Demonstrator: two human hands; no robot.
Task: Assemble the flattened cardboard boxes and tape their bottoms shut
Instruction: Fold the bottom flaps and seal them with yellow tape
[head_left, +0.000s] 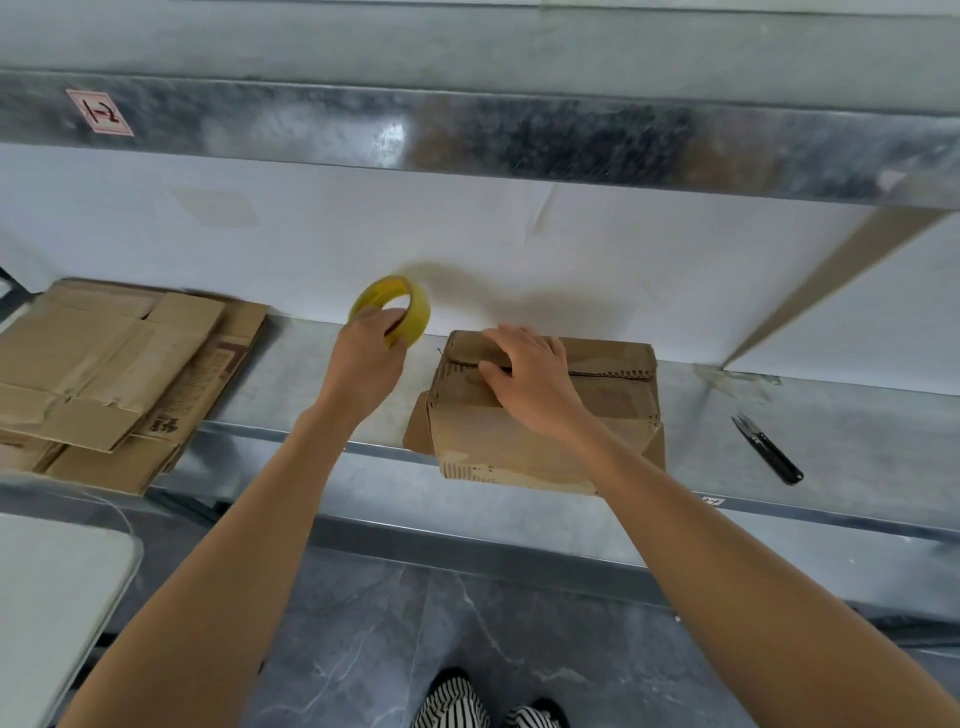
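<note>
Two bare hands reach forward near the middle of the frame. The left hand (371, 353) grips a yellow roll of tape (410, 304), with fingers hooked into its ring. It holds the roll raised off the shelf, just left of the box, probably so the tape can be brought across to the seam. The right hand (524, 374) lies palm down on the box (545, 431), fingers loosely spread and touching the line where two flaps meet. It seems to be pressing the flaps closed so they stay flat for taping. No tape shows on that seam yet.

Both forearms stretch up from the bottom corners of the frame, angled inward, wrists fairly straight.

The box sits centre right on a metal shelf (311, 400), its near edge slightly overhanging the front. A stack of flattened boxes (104, 374) waits at the left edge of the frame, well apart from the hands. Small black snips (769, 449) lie on the shelf to the right, likely kept there for cutting tape. A second metal shelf (467, 135) crosses the top of the frame. A white table (52, 597) shows at lower left, and striped shoes (467, 706) on a grey floor (389, 623) at the bottom.
</note>
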